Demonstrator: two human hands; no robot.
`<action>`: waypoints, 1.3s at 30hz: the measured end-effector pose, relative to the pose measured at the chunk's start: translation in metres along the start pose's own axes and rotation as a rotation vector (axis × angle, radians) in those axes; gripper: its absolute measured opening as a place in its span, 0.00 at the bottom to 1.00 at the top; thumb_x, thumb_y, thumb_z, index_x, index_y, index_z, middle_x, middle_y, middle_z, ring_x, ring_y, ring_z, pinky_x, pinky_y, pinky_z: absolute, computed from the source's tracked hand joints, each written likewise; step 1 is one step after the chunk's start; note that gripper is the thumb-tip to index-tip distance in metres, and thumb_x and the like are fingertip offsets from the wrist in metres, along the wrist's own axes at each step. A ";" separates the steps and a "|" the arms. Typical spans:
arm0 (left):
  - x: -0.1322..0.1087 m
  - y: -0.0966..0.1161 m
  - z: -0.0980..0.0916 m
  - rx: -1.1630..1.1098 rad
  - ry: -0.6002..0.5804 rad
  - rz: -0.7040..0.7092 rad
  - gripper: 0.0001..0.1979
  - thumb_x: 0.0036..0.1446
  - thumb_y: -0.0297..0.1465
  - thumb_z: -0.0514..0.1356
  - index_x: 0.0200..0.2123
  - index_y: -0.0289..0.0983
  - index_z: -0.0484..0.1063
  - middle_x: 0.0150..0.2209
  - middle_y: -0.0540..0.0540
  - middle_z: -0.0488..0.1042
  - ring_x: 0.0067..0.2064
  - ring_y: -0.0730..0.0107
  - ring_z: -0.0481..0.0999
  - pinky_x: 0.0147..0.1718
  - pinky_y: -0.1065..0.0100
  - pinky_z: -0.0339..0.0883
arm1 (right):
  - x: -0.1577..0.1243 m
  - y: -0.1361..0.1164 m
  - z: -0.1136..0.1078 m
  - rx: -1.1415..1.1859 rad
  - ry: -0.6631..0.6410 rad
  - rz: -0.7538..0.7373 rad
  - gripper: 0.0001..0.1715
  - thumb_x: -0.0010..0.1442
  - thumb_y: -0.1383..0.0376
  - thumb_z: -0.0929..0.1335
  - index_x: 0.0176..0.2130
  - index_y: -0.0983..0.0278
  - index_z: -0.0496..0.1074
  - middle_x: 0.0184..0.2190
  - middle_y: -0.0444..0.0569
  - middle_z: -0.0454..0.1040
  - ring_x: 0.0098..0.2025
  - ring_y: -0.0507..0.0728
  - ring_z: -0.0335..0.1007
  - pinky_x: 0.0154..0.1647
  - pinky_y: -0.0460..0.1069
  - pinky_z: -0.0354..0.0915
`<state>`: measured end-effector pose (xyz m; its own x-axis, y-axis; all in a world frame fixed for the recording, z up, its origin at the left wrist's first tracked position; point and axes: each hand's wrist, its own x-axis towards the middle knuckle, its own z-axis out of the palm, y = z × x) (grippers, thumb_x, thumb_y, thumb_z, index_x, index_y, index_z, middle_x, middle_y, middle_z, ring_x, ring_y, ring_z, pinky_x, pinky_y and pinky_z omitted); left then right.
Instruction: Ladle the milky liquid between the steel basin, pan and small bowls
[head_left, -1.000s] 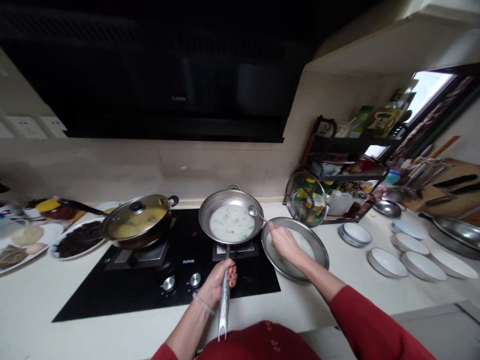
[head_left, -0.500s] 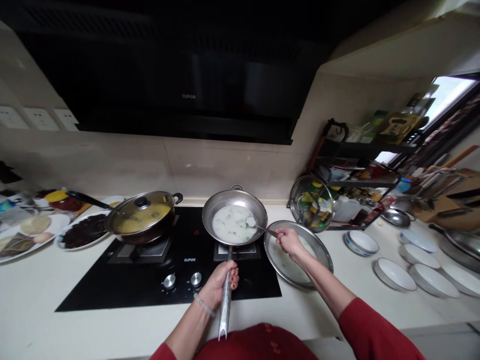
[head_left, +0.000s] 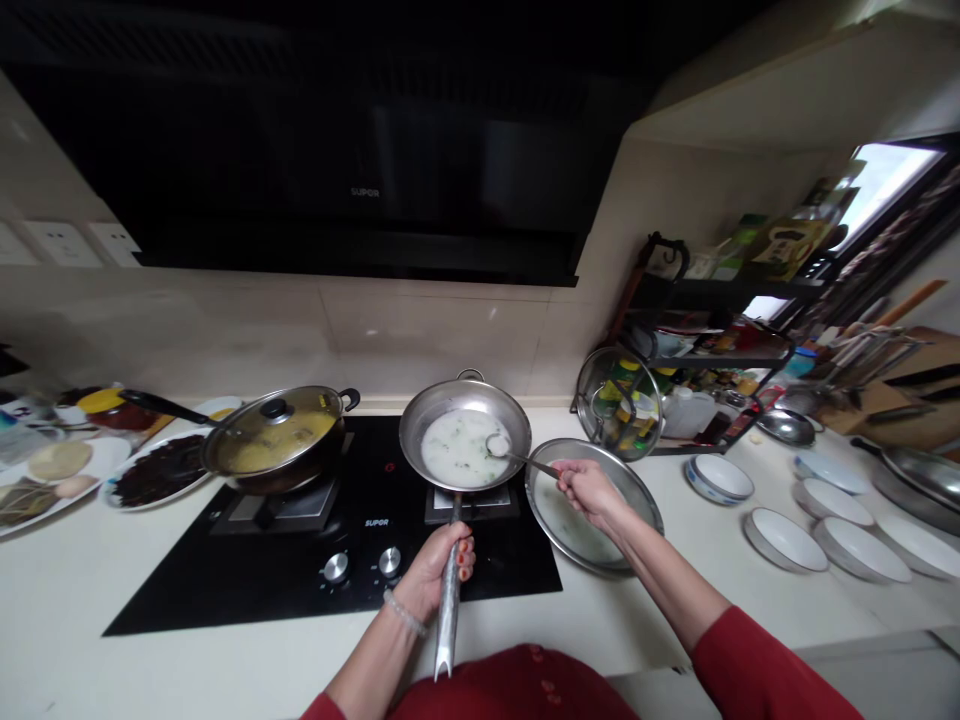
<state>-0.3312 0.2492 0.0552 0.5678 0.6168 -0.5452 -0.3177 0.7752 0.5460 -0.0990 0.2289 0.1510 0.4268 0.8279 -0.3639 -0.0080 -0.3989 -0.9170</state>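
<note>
On the right burner sits a steel wok (head_left: 420, 420) with white, soupy food and green bits (head_left: 461, 450) in it. My left hand (head_left: 442, 562) is wrapped round the wok's long metal handle (head_left: 448, 620). My right hand (head_left: 590, 490) grips the handle of a ladle (head_left: 536, 464); its bowl is in the white liquid at the wok's right side. Below my right hand stands a wide steel basin (head_left: 651, 500), with thin whitish liquid in it, partly hidden by my hand and forearm.
A lidded pan (head_left: 281, 440) with yellowish food is on the left burner of the black hob (head_left: 337, 600). Plates of food (head_left: 157, 470) lie further left. Several bowls (head_left: 786, 540) stand at right, before a condiment rack (head_left: 720, 360). A glass lid (head_left: 619, 400) leans there. The range hood (head_left: 360, 230) hangs above.
The ladle's bowl has shifted slightly left within the wok, with my right hand a little further right. My left hand keeps its hold on the handle. The view has turned slightly.
</note>
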 end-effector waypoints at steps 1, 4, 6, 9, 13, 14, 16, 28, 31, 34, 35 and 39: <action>0.000 0.000 0.000 -0.001 0.001 0.001 0.13 0.50 0.27 0.57 0.17 0.36 0.57 0.15 0.56 0.56 0.14 0.84 0.52 0.12 0.79 0.46 | 0.000 -0.001 -0.001 0.008 -0.003 0.002 0.12 0.48 0.75 0.60 0.34 0.67 0.66 0.12 0.37 0.60 0.11 0.45 0.47 0.11 0.40 0.43; 0.000 0.000 0.000 -0.004 0.002 0.010 0.14 0.50 0.27 0.57 0.16 0.36 0.57 0.14 0.55 0.56 0.14 0.84 0.52 0.12 0.79 0.46 | -0.001 -0.003 -0.003 0.028 -0.013 0.001 0.11 0.48 0.76 0.60 0.33 0.67 0.66 0.12 0.37 0.60 0.11 0.45 0.47 0.10 0.40 0.42; 0.000 0.000 0.000 -0.001 0.004 0.009 0.14 0.50 0.27 0.57 0.16 0.36 0.57 0.14 0.55 0.56 0.14 0.84 0.52 0.12 0.79 0.46 | -0.002 -0.005 -0.003 0.037 -0.018 0.003 0.11 0.48 0.76 0.60 0.33 0.67 0.65 0.12 0.37 0.59 0.11 0.44 0.46 0.10 0.39 0.41; 0.000 0.000 0.001 -0.002 0.007 0.002 0.15 0.50 0.27 0.58 0.16 0.36 0.57 0.14 0.56 0.55 0.14 0.84 0.52 0.12 0.79 0.47 | -0.002 -0.005 -0.004 0.044 -0.021 0.010 0.11 0.48 0.77 0.59 0.33 0.68 0.65 0.12 0.37 0.59 0.11 0.44 0.45 0.11 0.39 0.40; -0.001 0.001 0.002 -0.010 0.016 0.001 0.14 0.49 0.27 0.57 0.16 0.36 0.57 0.14 0.56 0.56 0.14 0.84 0.52 0.11 0.79 0.47 | -0.001 -0.003 -0.004 0.048 -0.013 0.008 0.12 0.47 0.77 0.60 0.33 0.68 0.65 0.12 0.37 0.60 0.11 0.44 0.46 0.10 0.39 0.40; -0.001 0.001 0.003 -0.010 0.018 -0.001 0.14 0.49 0.26 0.57 0.16 0.36 0.57 0.14 0.55 0.56 0.13 0.84 0.52 0.11 0.79 0.47 | 0.000 -0.003 -0.003 0.050 -0.010 0.008 0.12 0.47 0.77 0.60 0.33 0.67 0.65 0.12 0.37 0.60 0.11 0.44 0.46 0.10 0.39 0.41; -0.001 0.002 0.003 -0.008 0.020 -0.008 0.14 0.50 0.26 0.56 0.15 0.36 0.57 0.14 0.55 0.56 0.13 0.84 0.52 0.11 0.79 0.46 | 0.000 -0.002 -0.003 0.053 -0.008 0.009 0.12 0.46 0.77 0.60 0.32 0.67 0.65 0.11 0.37 0.59 0.11 0.44 0.46 0.10 0.39 0.40; -0.002 0.001 0.002 -0.010 0.015 -0.017 0.13 0.49 0.27 0.56 0.16 0.36 0.57 0.13 0.55 0.56 0.13 0.84 0.51 0.11 0.79 0.47 | -0.006 -0.018 -0.019 0.127 -0.056 0.009 0.14 0.42 0.76 0.62 0.33 0.68 0.67 0.13 0.39 0.62 0.11 0.44 0.45 0.10 0.39 0.39; -0.002 0.002 0.002 -0.006 0.013 -0.018 0.13 0.48 0.28 0.57 0.16 0.36 0.57 0.13 0.56 0.56 0.13 0.84 0.51 0.11 0.79 0.47 | -0.016 -0.028 -0.036 0.193 -0.075 0.001 0.16 0.41 0.75 0.63 0.35 0.69 0.67 0.13 0.39 0.62 0.12 0.43 0.43 0.11 0.39 0.37; -0.002 0.002 0.002 -0.008 0.010 -0.003 0.13 0.47 0.28 0.58 0.16 0.36 0.58 0.14 0.55 0.56 0.13 0.84 0.52 0.11 0.78 0.46 | -0.032 -0.036 -0.058 0.219 -0.071 -0.003 0.19 0.40 0.73 0.66 0.37 0.69 0.68 0.14 0.39 0.62 0.12 0.42 0.42 0.12 0.39 0.36; -0.003 0.002 0.002 -0.009 0.011 0.002 0.13 0.47 0.27 0.58 0.16 0.36 0.58 0.14 0.55 0.57 0.13 0.84 0.52 0.11 0.78 0.46 | -0.037 -0.036 -0.066 0.218 -0.064 0.001 0.20 0.40 0.73 0.66 0.38 0.70 0.68 0.14 0.39 0.62 0.13 0.42 0.42 0.12 0.39 0.36; -0.004 0.002 0.003 -0.011 0.008 -0.001 0.13 0.48 0.27 0.57 0.15 0.36 0.58 0.14 0.55 0.56 0.14 0.84 0.53 0.12 0.78 0.47 | -0.054 -0.022 -0.096 0.167 0.012 0.014 0.23 0.41 0.69 0.68 0.41 0.70 0.68 0.15 0.39 0.62 0.13 0.43 0.42 0.13 0.40 0.37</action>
<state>-0.3321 0.2479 0.0601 0.5625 0.6167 -0.5507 -0.3251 0.7774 0.5386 -0.0351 0.1550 0.2061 0.4361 0.8177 -0.3757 -0.1634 -0.3386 -0.9266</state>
